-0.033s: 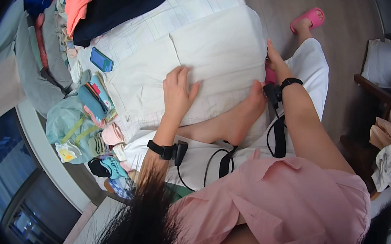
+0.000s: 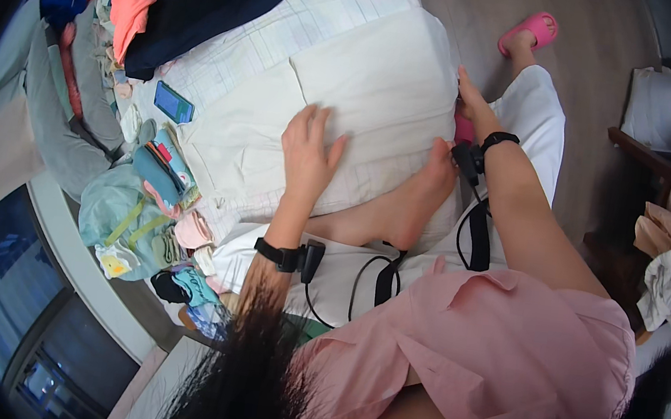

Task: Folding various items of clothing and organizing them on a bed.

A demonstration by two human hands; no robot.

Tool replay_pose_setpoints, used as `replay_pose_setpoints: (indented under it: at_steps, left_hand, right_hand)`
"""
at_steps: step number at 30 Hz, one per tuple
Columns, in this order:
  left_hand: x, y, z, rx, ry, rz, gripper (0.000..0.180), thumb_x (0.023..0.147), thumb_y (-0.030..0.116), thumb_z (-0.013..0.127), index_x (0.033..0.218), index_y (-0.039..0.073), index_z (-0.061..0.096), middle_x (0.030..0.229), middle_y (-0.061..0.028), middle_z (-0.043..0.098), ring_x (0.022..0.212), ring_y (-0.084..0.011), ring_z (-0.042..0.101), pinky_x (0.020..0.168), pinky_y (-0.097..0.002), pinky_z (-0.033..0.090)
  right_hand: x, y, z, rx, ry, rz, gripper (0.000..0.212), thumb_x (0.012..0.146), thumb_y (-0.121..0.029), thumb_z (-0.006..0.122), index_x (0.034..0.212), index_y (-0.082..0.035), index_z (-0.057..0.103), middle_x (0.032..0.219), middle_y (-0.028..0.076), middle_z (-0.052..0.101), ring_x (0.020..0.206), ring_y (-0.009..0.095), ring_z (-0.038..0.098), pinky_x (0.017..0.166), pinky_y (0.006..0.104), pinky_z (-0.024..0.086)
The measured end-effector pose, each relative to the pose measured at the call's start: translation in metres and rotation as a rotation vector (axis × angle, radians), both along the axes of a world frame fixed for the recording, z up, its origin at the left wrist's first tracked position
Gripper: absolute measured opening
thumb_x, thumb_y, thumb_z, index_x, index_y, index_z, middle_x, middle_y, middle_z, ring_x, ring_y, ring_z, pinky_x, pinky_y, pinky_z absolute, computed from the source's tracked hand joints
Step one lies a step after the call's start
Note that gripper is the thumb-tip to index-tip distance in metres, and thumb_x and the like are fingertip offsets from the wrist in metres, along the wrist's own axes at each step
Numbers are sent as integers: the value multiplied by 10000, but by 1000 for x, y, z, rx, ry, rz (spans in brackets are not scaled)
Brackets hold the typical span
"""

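A white folded cloth (image 2: 369,71), perhaps a garment, lies flat on the bed before me. My left hand (image 2: 307,152) is on its near part, fingers apart, close to a fold line, with nothing held. At the cloth's right edge is my right hand (image 2: 473,101), its fingers stretched along that side; part of it is hidden by its own angle. Both wrists wear black bands with small dark devices and cables. My bare foot (image 2: 426,191) rests beside the cloth's near right corner.
A phone (image 2: 174,103) lies left of the cloth. Dark clothing (image 2: 210,1) and a coral garment (image 2: 130,8) are piled at the far left. Rolled small clothes (image 2: 195,230) and a pale green bag (image 2: 114,203) line the left edge. A pink slipper (image 2: 533,34) is on the floor.
My left hand has shifted slightly away from me over the cloth. My right hand and the cloth look the same.
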State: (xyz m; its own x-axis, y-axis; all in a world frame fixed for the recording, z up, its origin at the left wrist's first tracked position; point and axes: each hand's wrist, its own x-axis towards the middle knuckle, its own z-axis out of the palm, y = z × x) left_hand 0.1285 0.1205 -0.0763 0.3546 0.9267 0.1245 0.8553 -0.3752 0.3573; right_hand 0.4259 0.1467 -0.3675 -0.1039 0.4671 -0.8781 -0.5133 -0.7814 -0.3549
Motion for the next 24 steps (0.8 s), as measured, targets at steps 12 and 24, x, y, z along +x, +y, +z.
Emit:
replay_pose_setpoints:
  at_steps: [12,24]
  left_hand:
    - [44,15,-31,-127,78,31,589,792,296,584,1308,116,363,1416,-190,160,1304,-386,136,1010,-564,109]
    - [65,11,-66,-192,121,66,631,813,351,538,1356,144,292,1432,-182,120,1322,-363,90,1011,-568,19]
  right_hand:
    - [-9,47,26,7,298,224,828,739,-701,435,1271,-67,403,1267,79,459,1154,231,428,950,389,351]
    - [22,120,2,376,-184,326,542,786,-528,542,1070,-67,518,1009,43,539,792,158,507,655,295,419]
